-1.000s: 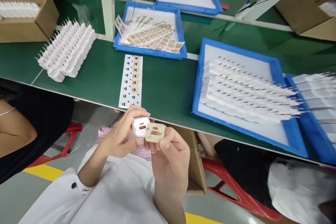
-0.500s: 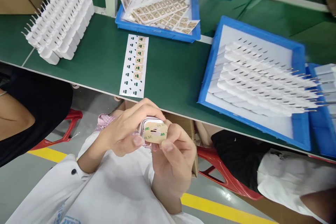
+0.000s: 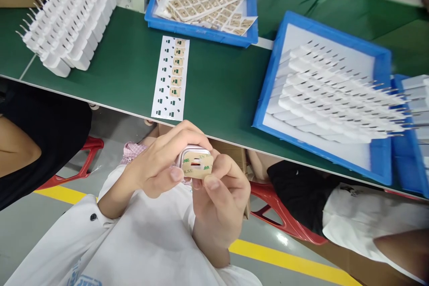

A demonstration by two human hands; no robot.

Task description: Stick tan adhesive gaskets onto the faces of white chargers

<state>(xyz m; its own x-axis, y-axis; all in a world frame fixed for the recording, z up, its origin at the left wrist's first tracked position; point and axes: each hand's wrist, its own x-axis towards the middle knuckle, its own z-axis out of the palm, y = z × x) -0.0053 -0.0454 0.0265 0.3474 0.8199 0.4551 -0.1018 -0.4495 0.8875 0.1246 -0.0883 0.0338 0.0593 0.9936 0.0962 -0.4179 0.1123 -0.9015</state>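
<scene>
Left hand (image 3: 160,160) curls round white charger (image 3: 186,150); right hand (image 3: 221,192) (slightly lower) pinches tan sticker (image 3: 202,172)

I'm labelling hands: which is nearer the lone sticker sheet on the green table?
Left: the left hand is just short of the sheet; the right hand is farther, to its right.
</scene>
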